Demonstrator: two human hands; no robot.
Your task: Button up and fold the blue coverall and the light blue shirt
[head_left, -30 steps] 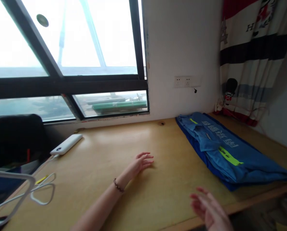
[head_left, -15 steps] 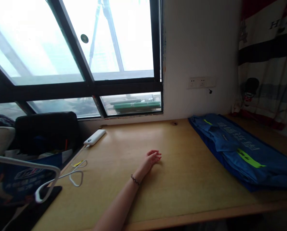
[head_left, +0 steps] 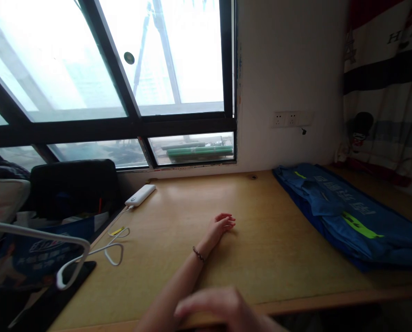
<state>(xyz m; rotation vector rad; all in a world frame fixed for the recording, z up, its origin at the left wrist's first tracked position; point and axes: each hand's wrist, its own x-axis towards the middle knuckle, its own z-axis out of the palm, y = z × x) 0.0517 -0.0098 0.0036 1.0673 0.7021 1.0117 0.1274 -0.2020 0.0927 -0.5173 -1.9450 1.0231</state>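
My left hand [head_left: 222,226] rests palm-sideways on the wooden table [head_left: 268,240], its fingers loosely stretched and slightly bent, with nothing in them. A dark beaded bracelet [head_left: 199,254] circles that wrist. At the bottom edge of the view, my right hand [head_left: 223,304] is close to the camera and a little blurred. It hangs over or beside my left forearm [head_left: 178,286], one finger reaching left and bent at the knuckle. A gap shows below that finger, and I see nothing held there. The rest of the right hand is cut off by the frame.
A white power bank [head_left: 140,196] lies at the table's left edge, with a white cable [head_left: 116,249] looping off it. Folded blue cloth [head_left: 344,212] with bright yellow-green patches covers the right side. A black chair [head_left: 74,189] and bags stand left. A window [head_left: 178,60] and wall sockets [head_left: 286,119] are behind.
My right hand has come into view from the bottom edge, beside the left forearm. The whole scene has shifted slightly right; my left hand stays in place on the table.
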